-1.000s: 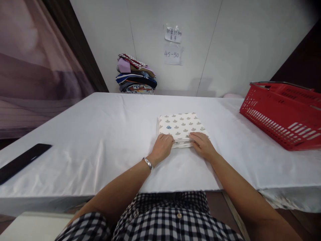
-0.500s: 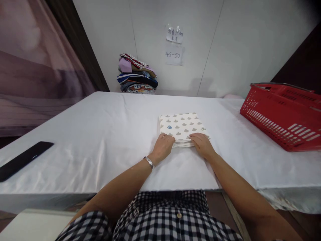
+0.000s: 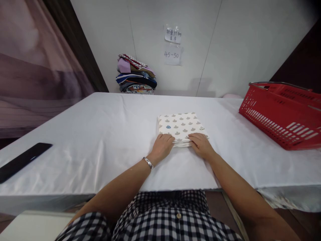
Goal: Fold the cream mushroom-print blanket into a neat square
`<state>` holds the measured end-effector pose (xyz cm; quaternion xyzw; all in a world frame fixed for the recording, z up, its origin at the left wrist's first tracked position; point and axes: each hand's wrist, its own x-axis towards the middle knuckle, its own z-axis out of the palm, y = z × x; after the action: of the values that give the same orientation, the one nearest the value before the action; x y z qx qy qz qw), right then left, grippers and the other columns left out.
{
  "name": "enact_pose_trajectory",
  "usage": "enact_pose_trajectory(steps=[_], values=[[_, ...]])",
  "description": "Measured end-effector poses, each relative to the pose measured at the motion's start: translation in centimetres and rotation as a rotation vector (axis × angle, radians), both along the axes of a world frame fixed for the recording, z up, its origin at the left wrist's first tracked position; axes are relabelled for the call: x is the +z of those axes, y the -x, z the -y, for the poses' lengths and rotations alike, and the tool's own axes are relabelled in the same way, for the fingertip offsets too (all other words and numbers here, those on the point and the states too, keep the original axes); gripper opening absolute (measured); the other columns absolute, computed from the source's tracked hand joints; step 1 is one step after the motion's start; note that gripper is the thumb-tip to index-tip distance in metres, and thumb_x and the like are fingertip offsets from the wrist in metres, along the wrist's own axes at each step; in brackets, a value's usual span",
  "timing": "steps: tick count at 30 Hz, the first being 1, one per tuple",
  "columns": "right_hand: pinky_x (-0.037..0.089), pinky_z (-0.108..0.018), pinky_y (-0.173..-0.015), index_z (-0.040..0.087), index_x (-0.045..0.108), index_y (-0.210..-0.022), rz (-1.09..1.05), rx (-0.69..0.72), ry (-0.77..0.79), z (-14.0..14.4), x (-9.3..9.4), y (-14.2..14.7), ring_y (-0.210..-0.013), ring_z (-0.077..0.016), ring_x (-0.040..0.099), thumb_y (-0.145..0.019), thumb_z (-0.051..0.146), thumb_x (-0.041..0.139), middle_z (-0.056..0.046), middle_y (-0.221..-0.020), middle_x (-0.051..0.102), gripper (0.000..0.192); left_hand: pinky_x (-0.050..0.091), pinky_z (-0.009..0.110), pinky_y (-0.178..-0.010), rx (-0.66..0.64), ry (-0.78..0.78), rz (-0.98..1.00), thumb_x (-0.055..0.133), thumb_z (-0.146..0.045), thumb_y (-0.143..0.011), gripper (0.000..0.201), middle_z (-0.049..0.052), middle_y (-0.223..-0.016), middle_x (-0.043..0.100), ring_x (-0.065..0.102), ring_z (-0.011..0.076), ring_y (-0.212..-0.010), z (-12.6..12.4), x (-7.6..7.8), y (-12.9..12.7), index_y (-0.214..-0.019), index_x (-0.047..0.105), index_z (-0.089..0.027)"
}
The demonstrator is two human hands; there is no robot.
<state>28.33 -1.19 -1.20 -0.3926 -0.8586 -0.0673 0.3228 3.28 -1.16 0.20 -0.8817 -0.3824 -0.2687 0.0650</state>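
Note:
A folded white cloth (image 3: 179, 124) with grey duck-like prints and a few coloured ones lies flat on the white-covered table (image 3: 120, 134). Its near edge shows several stacked layers. My left hand (image 3: 162, 146) grips the near left corner, fingers curled over the top, thumb side at the front edge. At the near right corner, my right hand (image 3: 201, 144) holds the same edge in the same way. Both thumbs are mostly hidden. A silver bracelet (image 3: 148, 162) circles my left wrist.
A red plastic basket (image 3: 283, 117) stands at the table's right. A black phone (image 3: 25, 160) lies at the left edge. Behind the table a pile of folded fabrics (image 3: 136, 75) rests against the wall, left of two paper notes (image 3: 173, 55). A curtain (image 3: 37, 67) hangs at left.
Almost nothing differs. The whole view has shifted slightly, and both hands keep their hold on the cloth's near edge.

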Motion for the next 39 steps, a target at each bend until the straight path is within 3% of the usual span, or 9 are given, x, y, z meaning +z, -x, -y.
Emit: enact_pose_trajectory(steps=[6,17,21,25,32,39], values=[[0.045,-0.046,-0.09,0.022,0.06,-0.113,0.01,0.008,0.04,0.3,0.5,0.1,-0.105,-0.0244,0.056,-0.083,0.017,0.049,-0.009,-0.114,0.063,0.032,0.042,0.04,-0.082,-0.001,-0.005,-0.031,0.044,-0.001,-0.077,0.043,0.009,-0.1,0.063,0.056,0.0228,-0.096,-0.1,-0.1,-0.2,-0.115,0.052,-0.019],[0.043,-0.044,-0.09,0.021,0.054,-0.119,0.05,-0.115,-0.043,0.0,0.0,0.7,-0.105,-0.025,0.055,-0.087,0.018,0.046,-0.009,-0.116,0.061,0.033,0.042,0.037,-0.081,-0.002,-0.019,0.028,0.043,-0.006,-0.083,0.035,0.006,-0.09,0.064,0.058,0.0205,-0.085,-0.5,0.1,0.0,-0.116,0.049,-0.016],[0.043,-0.042,-0.085,0.02,0.058,-0.109,0.013,-0.191,-0.133,-0.1,0.0,0.3,-0.098,-0.025,0.056,-0.089,0.018,0.044,-0.01,-0.105,0.064,0.025,0.042,0.037,-0.081,-0.022,-0.025,0.064,0.044,-0.006,-0.083,0.033,0.005,-0.092,0.065,0.058,0.0198,-0.087,-0.5,-0.1,0.2,-0.115,0.05,-0.015],[0.045,-0.038,-0.079,0.02,0.06,-0.099,0.009,-0.166,-0.151,0.1,0.2,-0.4,-0.089,-0.0224,0.057,-0.09,0.019,0.044,-0.008,-0.095,0.065,0.019,0.043,0.036,-0.08,-0.032,0.004,0.026,0.042,-0.002,-0.082,0.034,0.005,-0.092,0.065,0.058,0.0193,-0.086,-0.3,0.0,0.2,-0.11,0.054,-0.018],[0.044,-0.038,-0.079,0.019,0.06,-0.101,-0.021,-0.132,-0.124,0.6,0.4,-0.7,-0.089,-0.0217,0.057,-0.09,0.018,0.043,-0.009,-0.096,0.064,0.021,0.042,0.037,-0.083,-0.036,0.022,0.012,0.042,0.003,-0.076,0.042,0.008,-0.103,0.063,0.055,0.0211,-0.096,0.2,0.0,0.0,-0.11,0.055,-0.017],[0.043,-0.037,-0.078,0.017,0.061,-0.097,0.055,-0.096,-0.034,0.7,0.1,-0.9,-0.089,-0.0215,0.056,-0.087,0.013,0.046,-0.009,-0.095,0.064,0.019,0.042,0.036,-0.082,-0.014,0.044,0.006,0.04,0.004,-0.076,0.039,0.007,-0.099,0.063,0.056,0.02,-0.092,-0.1,-0.1,0.1,-0.103,0.058,-0.017]])
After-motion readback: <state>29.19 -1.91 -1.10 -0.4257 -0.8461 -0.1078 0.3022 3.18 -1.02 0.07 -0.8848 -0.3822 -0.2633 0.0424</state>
